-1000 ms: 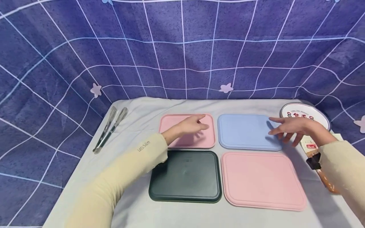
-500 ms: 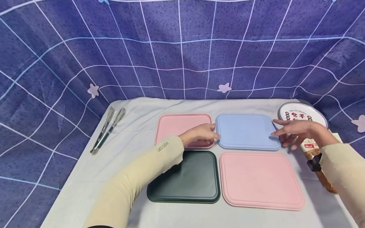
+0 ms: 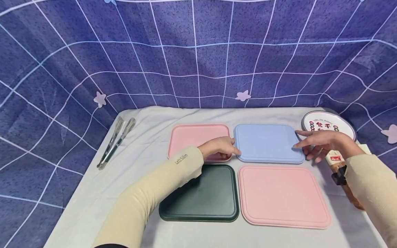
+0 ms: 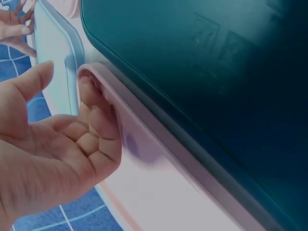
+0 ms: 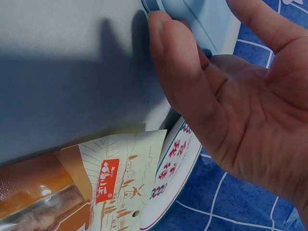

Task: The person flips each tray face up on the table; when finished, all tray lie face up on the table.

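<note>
A light blue rectangular board (image 3: pixel 266 137) with rounded corners lies in the back row, a hand at each side. At its left edge, near the front corner, my left hand (image 3: pixel 218 146) reaches with its index finger. The other fingers of that hand bend over the rim of the small pink tray (image 4: pixel 144 115) in the left wrist view, the thumb held apart. My right hand (image 3: pixel 322 143) has its thumb and index finger at the board's right edge, with the other fingers loosely bent beside it. Neither hand grips anything.
In front lie a dark green board (image 3: pixel 200 193) and a larger pink board (image 3: pixel 283 196). Tongs (image 3: pixel 116 143) rest at far left. A white plate with red characters (image 3: pixel 335 124) and a packaged food bag (image 5: pixel 106 178) sit at the right, under the right arm.
My left hand has moved right from over the small pink tray to the blue board's left edge. My right hand has shifted slightly against the right edge.
</note>
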### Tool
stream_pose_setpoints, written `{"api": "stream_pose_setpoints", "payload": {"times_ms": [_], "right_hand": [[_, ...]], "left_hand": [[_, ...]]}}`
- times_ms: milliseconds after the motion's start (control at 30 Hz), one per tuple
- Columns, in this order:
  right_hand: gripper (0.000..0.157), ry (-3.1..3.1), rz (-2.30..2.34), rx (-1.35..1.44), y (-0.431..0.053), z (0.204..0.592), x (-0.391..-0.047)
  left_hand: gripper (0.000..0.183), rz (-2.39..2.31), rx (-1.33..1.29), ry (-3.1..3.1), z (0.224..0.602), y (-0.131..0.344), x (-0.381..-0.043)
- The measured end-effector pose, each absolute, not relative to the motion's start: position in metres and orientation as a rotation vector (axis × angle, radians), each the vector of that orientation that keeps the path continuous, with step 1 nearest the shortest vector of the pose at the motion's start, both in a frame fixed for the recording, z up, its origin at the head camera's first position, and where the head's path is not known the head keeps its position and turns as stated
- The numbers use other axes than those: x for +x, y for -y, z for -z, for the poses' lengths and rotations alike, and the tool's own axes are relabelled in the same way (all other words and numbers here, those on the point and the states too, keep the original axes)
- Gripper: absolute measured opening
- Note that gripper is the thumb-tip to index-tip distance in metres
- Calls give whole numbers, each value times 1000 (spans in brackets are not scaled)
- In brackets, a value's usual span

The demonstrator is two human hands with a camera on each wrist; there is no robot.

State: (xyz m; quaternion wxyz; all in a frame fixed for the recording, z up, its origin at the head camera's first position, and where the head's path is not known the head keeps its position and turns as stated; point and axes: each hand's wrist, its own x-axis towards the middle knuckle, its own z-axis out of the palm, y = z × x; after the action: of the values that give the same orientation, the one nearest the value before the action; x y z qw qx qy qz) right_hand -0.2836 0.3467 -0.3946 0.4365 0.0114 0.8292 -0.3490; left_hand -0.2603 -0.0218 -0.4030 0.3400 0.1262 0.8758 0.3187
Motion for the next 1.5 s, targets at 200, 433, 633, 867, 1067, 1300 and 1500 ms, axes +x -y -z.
{"api": "stream_pose_setpoints", "payload": {"times_ms": [200, 433, 633, 867, 1067, 1300, 1500], "right_hand": [[112, -2060, 866, 28, -347, 399, -286], [112, -2061, 856, 41, -347, 403, -286], [114, -2052, 877, 33, -347, 404, -287], [112, -2013, 915, 38, -353, 403, -288], [111, -1965, 963, 39, -359, 402, -287], [110, -1949, 1005, 40, -364, 408, -286], [109, -1927, 1039, 39, -365, 410, -286]], "left_hand": [[74, -747, 362, -2316, 401, 21, -261], [78, -779, 371, -2267, 403, 25, -265], [83, -898, 296, -2132, 405, 32, -269], [88, -941, 229, -2065, 405, 34, -271], [87, -988, 214, -2055, 402, 33, -270], [86, -1056, 216, -2064, 399, 33, -267], [85, -1149, 245, -2063, 398, 36, -265]]}}
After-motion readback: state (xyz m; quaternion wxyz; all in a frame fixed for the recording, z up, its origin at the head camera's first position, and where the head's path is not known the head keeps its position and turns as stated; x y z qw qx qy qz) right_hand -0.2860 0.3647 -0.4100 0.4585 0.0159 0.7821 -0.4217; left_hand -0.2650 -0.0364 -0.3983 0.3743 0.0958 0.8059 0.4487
